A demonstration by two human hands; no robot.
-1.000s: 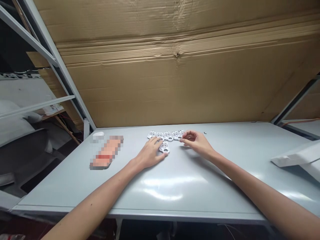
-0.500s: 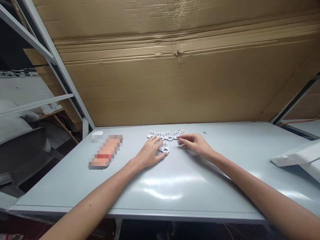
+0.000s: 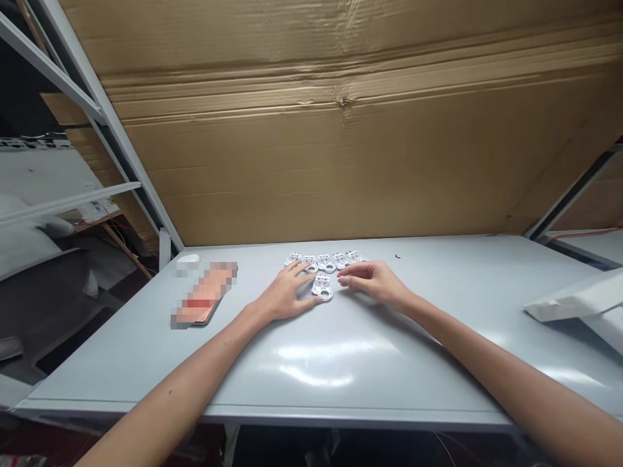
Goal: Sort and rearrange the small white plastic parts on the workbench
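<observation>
Beside a single white plastic part [image 3: 322,288] with a round hole, my left hand [image 3: 286,293] rests on the table with its fingers spread. Its thumb tip lies at the part's lower left edge; whether it touches cannot be made out. Behind it is a row of several similar white parts [image 3: 326,263], and my left fingertips reach the row's left end. My right hand [image 3: 377,283] hovers just right of the single part, thumb and fingers pinched together. Anything between those fingertips is too small or hidden to name.
A pixelated orange flat object [image 3: 207,295] and a small white object [image 3: 187,261] lie on the grey table [image 3: 311,363] at left. White folded material [image 3: 574,299] is at right. A tiny dark bit [image 3: 398,255] lies near the cardboard wall [image 3: 335,181].
My left hand has drawn slightly left, uncovering more of the single white part. My right hand has moved a little left and down toward that part, still pinched.
</observation>
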